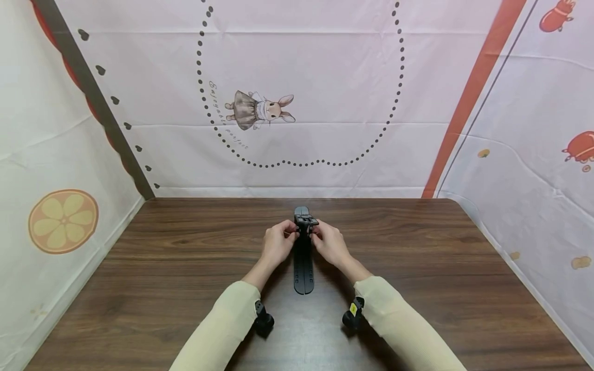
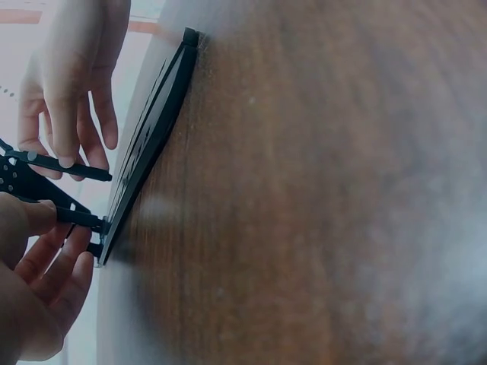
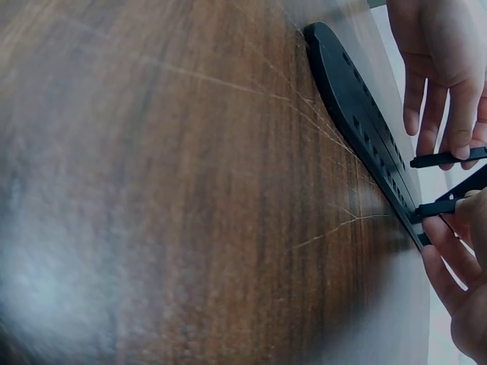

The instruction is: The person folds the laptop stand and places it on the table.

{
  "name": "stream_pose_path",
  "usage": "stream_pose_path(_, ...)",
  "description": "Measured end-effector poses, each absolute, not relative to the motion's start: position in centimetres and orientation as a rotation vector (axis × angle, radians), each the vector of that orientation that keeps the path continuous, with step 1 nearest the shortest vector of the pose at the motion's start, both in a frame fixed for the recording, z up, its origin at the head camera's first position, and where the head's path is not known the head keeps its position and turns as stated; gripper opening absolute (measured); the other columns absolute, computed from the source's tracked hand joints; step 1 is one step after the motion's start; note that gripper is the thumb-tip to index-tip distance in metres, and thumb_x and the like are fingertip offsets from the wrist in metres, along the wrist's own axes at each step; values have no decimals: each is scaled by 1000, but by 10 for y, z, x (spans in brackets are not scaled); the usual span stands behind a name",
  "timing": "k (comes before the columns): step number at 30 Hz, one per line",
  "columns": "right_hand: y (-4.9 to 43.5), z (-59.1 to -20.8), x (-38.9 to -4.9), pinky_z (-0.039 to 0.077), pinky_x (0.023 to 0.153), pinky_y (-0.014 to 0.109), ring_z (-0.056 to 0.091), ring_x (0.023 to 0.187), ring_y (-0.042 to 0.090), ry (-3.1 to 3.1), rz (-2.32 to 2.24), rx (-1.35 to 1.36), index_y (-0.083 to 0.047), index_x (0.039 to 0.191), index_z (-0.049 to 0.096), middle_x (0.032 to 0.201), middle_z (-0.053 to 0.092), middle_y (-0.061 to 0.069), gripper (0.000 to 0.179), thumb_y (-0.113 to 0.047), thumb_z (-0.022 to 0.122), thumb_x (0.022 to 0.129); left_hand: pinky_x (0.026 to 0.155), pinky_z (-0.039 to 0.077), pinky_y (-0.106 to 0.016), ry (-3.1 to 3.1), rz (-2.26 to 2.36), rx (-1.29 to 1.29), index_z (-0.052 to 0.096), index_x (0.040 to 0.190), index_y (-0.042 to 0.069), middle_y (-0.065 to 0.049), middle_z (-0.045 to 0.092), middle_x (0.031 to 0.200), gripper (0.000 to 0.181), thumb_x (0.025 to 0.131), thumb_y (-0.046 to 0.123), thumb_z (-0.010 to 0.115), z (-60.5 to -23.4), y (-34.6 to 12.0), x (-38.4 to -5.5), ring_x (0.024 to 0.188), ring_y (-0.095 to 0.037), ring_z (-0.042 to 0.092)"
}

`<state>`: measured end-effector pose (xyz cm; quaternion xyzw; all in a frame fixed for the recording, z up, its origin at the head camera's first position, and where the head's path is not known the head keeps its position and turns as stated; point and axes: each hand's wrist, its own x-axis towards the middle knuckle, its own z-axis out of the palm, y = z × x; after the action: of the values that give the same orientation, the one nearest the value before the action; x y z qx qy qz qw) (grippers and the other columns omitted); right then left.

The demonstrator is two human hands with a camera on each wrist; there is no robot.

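Observation:
A black folding stand (image 1: 303, 268) lies lengthwise on the table, its long base showing rounded ends and small slots. An upper part (image 1: 306, 220) rises over the base toward the far end; in the left wrist view it includes a dark plate with holes (image 2: 34, 184). From the left side, my left hand (image 1: 277, 242) pinches one slim black bar (image 2: 80, 219) of the stand between thumb and fingers. Opposite it, my right hand (image 1: 332, 245) pinches the other slim bar (image 3: 439, 207). How the bars join the base is hard to make out.
The brown wood-grain table (image 1: 185, 247) reaches back to a printed white cloth (image 1: 325, 77) hung behind and at both sides. Small black cameras (image 1: 263, 322) are strapped to both wrists, near the pale yellow sleeves (image 1: 223, 319).

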<state>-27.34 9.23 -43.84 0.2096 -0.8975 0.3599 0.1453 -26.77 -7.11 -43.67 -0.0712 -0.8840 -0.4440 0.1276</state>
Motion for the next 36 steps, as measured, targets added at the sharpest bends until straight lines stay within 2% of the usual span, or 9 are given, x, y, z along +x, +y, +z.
stream_pose_path(14,92,-436,-276,51,68,34,63,77,15,-2592,1010,585,-12,93,61,85,67,2,13,-2,61,84,62,50,-27,-2537,-1283,-191,66,84,15,1,69,84,6,82,9,68,-439,-71,-270,77,-12,65)
stream_pose_path(22,91,-434,-276,48,62,31,60,71,13,-2581,987,575,-13,92,61,88,69,3,10,-6,62,85,63,51,-28,-2531,-1278,-186,68,86,9,0,70,85,4,84,13,67,-438,-70,-273,77,-14,65)
stream_pose_path(36,93,-431,-281,44,54,29,57,61,13,-2544,857,600,-8,85,58,81,70,5,4,-9,62,86,60,51,-25,-2530,-1302,-159,69,86,12,1,70,85,3,84,13,66,-434,-71,-277,76,-14,65)
